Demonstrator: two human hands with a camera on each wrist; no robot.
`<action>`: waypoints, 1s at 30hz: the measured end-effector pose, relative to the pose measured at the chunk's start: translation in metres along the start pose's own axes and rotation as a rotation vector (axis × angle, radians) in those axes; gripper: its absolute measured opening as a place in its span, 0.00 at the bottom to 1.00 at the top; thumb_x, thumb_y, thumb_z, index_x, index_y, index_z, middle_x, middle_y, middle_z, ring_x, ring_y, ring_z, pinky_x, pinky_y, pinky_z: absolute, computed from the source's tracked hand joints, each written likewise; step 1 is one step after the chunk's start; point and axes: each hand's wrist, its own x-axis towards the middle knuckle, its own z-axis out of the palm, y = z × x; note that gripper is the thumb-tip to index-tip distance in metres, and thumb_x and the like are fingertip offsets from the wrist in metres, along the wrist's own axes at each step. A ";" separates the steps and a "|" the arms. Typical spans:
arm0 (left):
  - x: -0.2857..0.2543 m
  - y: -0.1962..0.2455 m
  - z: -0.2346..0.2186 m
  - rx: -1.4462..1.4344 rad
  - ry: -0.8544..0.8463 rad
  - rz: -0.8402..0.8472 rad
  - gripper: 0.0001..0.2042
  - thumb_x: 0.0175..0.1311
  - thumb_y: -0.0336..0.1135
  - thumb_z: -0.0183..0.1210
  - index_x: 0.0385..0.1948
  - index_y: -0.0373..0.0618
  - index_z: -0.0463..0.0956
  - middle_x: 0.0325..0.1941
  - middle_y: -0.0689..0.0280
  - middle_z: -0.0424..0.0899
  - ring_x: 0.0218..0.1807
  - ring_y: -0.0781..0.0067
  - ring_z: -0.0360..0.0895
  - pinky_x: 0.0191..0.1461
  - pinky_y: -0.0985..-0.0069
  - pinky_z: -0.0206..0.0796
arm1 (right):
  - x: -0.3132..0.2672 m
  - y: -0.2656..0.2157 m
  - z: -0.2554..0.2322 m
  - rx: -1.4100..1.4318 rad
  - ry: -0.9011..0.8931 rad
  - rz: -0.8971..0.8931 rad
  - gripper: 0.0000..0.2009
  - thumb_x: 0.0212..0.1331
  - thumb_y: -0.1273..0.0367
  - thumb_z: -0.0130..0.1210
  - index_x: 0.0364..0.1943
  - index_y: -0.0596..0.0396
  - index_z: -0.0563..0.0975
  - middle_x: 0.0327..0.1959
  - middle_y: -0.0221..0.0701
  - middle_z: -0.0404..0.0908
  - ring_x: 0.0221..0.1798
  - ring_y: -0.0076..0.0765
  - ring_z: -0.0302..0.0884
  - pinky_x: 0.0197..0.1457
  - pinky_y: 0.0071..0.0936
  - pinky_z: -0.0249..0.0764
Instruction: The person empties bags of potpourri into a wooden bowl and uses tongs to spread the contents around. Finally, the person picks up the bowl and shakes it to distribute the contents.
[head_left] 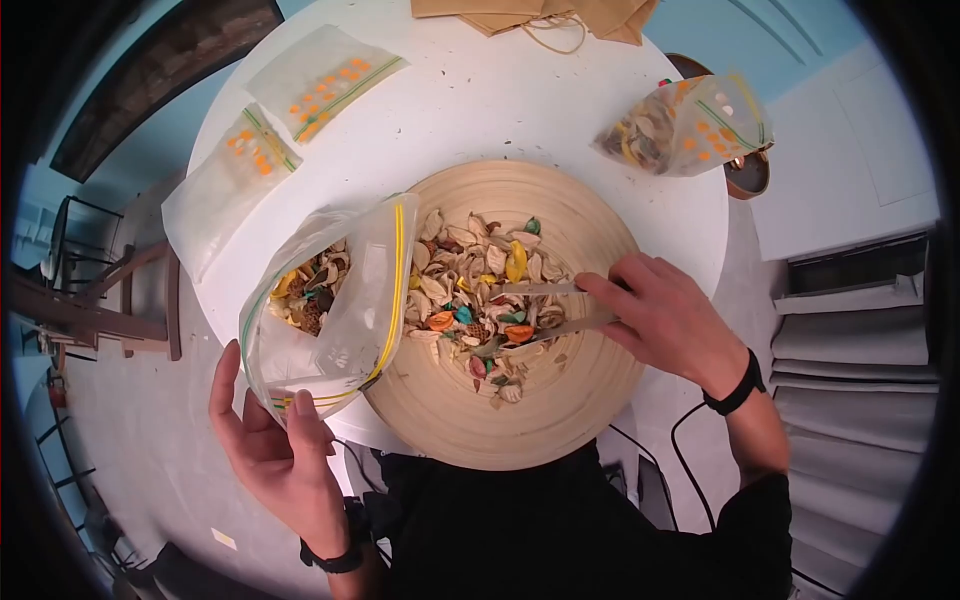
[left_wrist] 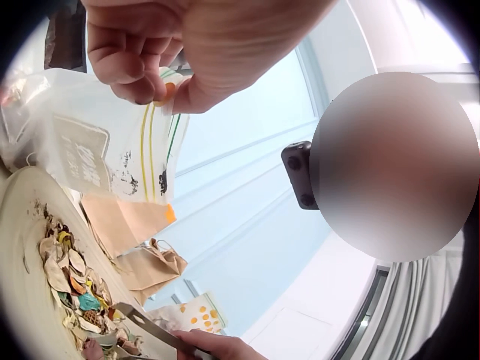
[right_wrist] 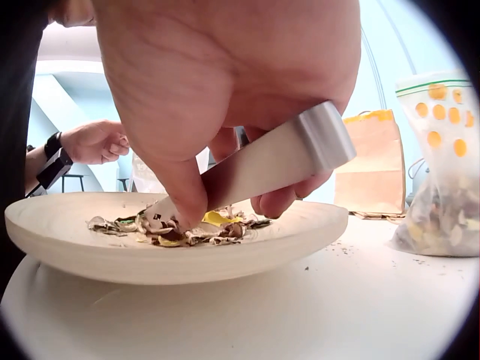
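My right hand (head_left: 665,315) grips a pair of metal tongs (right_wrist: 277,154) by the sides. The arms of the tongs stand apart, their tips down among the potpourri (head_left: 465,265), a heap of pale, yellow, orange and teal dried pieces on a round wooden plate (head_left: 560,420). My left hand (head_left: 275,450) pinches the rim of a clear zip bag (head_left: 375,240) between thumb and fingers, as the left wrist view shows. The bag's mouth gapes open beside the plate's left edge. Some potpourri lies inside it.
Two flat zip bags (head_left: 325,85) with orange dots lie at the table's back left. A filled zip bag (head_left: 690,125) stands at the back right, near a brown bowl (head_left: 748,178). Brown paper bags (head_left: 540,15) are at the far edge. Small crumbs dot the white table (head_left: 450,110).
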 end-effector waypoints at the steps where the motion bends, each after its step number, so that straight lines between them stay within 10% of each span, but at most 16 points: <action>1: 0.000 0.000 0.001 -0.006 0.001 -0.001 0.32 0.65 0.22 0.59 0.72 0.39 0.58 0.42 0.61 0.84 0.25 0.88 0.69 0.23 0.88 0.56 | -0.001 0.001 0.001 0.017 -0.012 -0.009 0.25 0.51 0.68 0.70 0.56 0.48 0.76 0.37 0.31 0.72 0.42 0.40 0.75 0.47 0.36 0.75; 11: -0.007 0.005 0.003 0.101 -0.100 -0.056 0.34 0.64 0.21 0.59 0.73 0.36 0.55 0.45 0.55 0.86 0.43 0.77 0.80 0.46 0.82 0.68 | 0.002 -0.001 0.008 0.035 -0.044 0.053 0.20 0.59 0.64 0.65 0.54 0.55 0.74 0.36 0.33 0.75 0.43 0.44 0.77 0.46 0.39 0.76; 14: -0.005 -0.008 0.004 0.128 -0.060 0.073 0.32 0.68 0.28 0.59 0.73 0.41 0.58 0.33 0.66 0.82 0.25 0.86 0.70 0.26 0.86 0.61 | -0.002 -0.003 0.010 0.053 -0.044 0.033 0.19 0.60 0.64 0.64 0.52 0.55 0.75 0.35 0.33 0.76 0.42 0.44 0.78 0.45 0.40 0.76; 18: -0.004 0.006 0.002 0.095 -0.110 -0.057 0.34 0.64 0.22 0.59 0.73 0.36 0.56 0.43 0.56 0.85 0.39 0.79 0.79 0.41 0.84 0.67 | -0.005 -0.007 0.007 0.069 -0.035 0.037 0.17 0.61 0.64 0.64 0.51 0.55 0.75 0.34 0.33 0.77 0.41 0.45 0.79 0.43 0.40 0.77; 27: -0.004 -0.002 0.004 0.072 -0.068 0.097 0.31 0.67 0.27 0.58 0.72 0.39 0.59 0.37 0.63 0.82 0.24 0.86 0.70 0.25 0.87 0.61 | -0.008 -0.012 0.006 0.101 -0.019 0.066 0.15 0.62 0.65 0.63 0.50 0.53 0.77 0.34 0.33 0.80 0.40 0.46 0.80 0.40 0.41 0.77; 30: -0.005 0.004 0.001 0.065 -0.129 0.008 0.33 0.66 0.24 0.59 0.72 0.35 0.56 0.41 0.58 0.84 0.40 0.78 0.80 0.41 0.82 0.71 | -0.008 -0.010 0.006 0.099 0.005 0.068 0.14 0.62 0.65 0.62 0.49 0.53 0.77 0.34 0.33 0.80 0.39 0.45 0.80 0.38 0.40 0.77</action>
